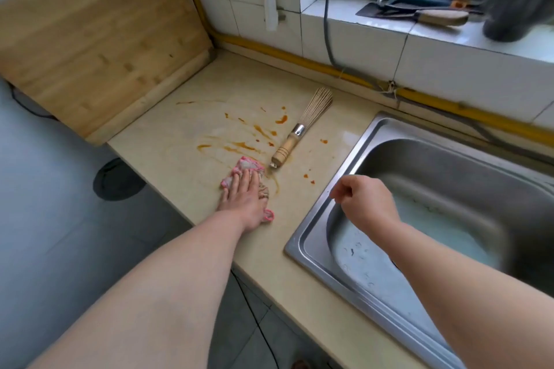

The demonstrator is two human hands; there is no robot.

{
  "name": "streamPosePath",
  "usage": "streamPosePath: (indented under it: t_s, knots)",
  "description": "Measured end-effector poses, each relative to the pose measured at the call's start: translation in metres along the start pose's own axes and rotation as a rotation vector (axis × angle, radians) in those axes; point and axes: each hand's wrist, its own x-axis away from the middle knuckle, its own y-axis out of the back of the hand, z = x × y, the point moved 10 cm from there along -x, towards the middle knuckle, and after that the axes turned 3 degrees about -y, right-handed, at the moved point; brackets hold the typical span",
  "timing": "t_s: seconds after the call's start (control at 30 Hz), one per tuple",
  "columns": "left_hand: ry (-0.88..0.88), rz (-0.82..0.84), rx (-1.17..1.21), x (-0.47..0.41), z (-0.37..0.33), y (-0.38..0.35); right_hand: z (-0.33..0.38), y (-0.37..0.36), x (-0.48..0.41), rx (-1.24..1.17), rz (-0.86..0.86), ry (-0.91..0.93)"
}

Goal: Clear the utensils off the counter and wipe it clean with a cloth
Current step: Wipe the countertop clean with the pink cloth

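On the beige counter (186,141), beside the sink (308,237), the wiping step is in hand. The left hand (244,198) lies flat on a pink cloth (242,165), fingers straight, and presses it onto the surface at the near edge of the orange sauce stains (260,129). The right hand (364,201) hovers over the rim of the sink with its fingers curled in, and I see nothing held in it.

One utensil is not yet cleared: a bamboo whisk brush (295,136) lies among the stains, and the end of its wooden handle is just beside the cloth. A cutting board (99,48) leans at the left end of the counter.

In my judgement, the next move calls for the free right hand to lift the brush away, perhaps into the sink. Then the cloth can pass over the stains around and under it, without pushing the brush through the sauce.
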Motion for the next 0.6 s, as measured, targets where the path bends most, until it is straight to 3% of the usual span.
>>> streamPosePath:
  t_s: [0.6]
  knots:
    - [-0.14,-0.053,-0.011,-0.122,0.01,0.074,0.037,-0.013,-0.095,0.06,-0.053,-0.06]
